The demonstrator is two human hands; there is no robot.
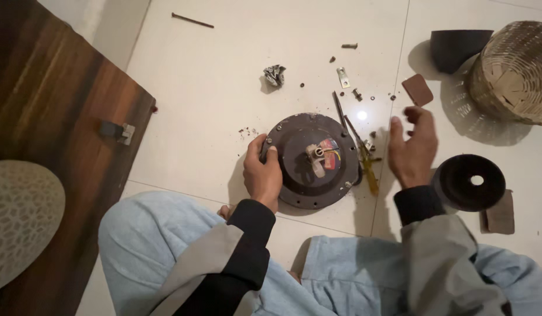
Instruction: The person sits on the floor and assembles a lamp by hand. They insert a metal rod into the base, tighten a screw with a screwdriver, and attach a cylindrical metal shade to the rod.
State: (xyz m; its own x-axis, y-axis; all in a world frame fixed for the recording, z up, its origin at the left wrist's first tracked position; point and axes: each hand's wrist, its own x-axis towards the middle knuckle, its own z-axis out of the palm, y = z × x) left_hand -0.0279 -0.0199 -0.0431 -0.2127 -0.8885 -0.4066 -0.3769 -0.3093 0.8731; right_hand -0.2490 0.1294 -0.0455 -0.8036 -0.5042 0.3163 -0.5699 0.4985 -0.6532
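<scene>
Left grip (262, 173) clamps the round motor housing's (315, 161) rim on the floor (212, 76); right grip (412, 149) hovers spread, empty. I judge disassembly midway: screws (357, 93) out, cover (469, 182) off, housing unopened.

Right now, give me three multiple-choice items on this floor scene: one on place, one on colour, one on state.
1. Where is the woven wicker basket?
A. upper right on the floor
B. on the wooden table
C. beside the left knee

2. What colour is the round metal motor housing?
A. white
B. dark grey-brown
C. bright red

3. What is the left hand doing?
A. raised with nothing in it
B. holding a hammer
C. gripping the housing's rim

Answers: 1 A, it sits by the top right corner. 2 B, its cover is dark. 3 C, fingers curl over the left edge; the right hand hovers open.
</scene>
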